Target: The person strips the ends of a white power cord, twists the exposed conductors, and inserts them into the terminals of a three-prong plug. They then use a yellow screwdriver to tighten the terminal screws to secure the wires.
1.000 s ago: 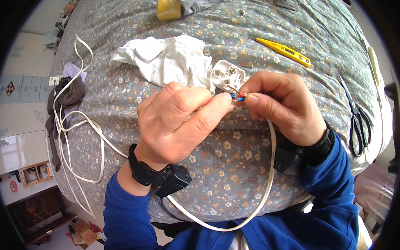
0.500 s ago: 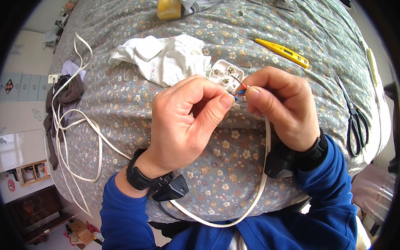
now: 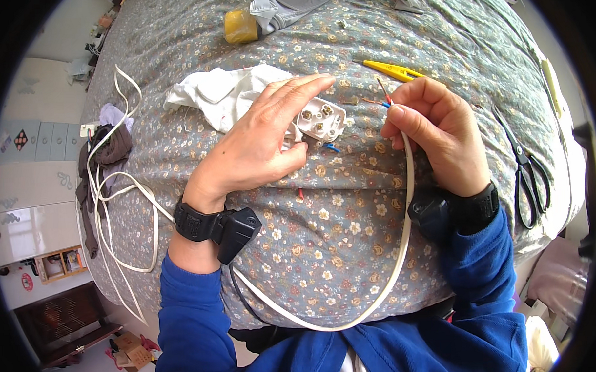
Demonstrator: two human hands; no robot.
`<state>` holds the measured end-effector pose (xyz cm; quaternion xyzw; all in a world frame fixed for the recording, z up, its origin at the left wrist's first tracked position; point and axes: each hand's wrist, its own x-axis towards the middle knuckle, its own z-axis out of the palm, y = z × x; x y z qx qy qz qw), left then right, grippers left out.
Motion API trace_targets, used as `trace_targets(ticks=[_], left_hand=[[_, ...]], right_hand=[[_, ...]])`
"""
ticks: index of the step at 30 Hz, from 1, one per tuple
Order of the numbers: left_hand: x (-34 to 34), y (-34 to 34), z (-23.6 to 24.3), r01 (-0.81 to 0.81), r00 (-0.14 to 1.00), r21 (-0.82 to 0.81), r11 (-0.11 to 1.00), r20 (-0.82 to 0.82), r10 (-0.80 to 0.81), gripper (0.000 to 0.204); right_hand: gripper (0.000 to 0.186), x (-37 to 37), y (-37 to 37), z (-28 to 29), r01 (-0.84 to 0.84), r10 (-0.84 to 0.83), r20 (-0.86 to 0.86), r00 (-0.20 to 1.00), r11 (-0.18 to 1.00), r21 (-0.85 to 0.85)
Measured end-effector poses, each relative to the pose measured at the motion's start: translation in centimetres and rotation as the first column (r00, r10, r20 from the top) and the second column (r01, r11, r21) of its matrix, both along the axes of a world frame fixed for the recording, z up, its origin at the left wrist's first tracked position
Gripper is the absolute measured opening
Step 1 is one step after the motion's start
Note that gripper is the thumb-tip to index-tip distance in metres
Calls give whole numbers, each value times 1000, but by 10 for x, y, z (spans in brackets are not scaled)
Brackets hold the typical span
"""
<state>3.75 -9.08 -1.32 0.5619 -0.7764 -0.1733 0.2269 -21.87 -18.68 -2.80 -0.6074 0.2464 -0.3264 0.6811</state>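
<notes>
Your right hand (image 3: 446, 133) pinches the white flexible cable (image 3: 408, 195), its red and blue wires (image 3: 388, 102) bared but unattached, while right of your open, spread left hand (image 3: 249, 140) lies the white plastic plug shell (image 3: 322, 119).

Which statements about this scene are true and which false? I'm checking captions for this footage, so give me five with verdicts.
1. The right hand grips the white cable near its red and blue wires. True.
2. The left hand is clenched into a fist. False: the left hand is open, fingers extended, beside the white housing with metal terminals.
3. The yellow tool lies farther from the person than the left hand's thumb. True.
4. The black scissors lie on the white cloth. False: the black scissors lie to the right of the right hand, well apart from the white cloth.
5. Both of the person's wrists wear black straps. True.
</notes>
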Motion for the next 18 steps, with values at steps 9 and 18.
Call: trace_targets(ticks=[9, 18], left_hand=[[2, -2, -2, -45, 987, 59, 997, -151, 54, 77], [-19, 11, 14, -56, 964, -265, 963, -267, -17, 48]], right_hand=[[10, 9, 9, -2, 20, -32, -141, 989, 996, -85], [8, 14, 23, 4, 29, -125, -232, 965, 925, -378]])
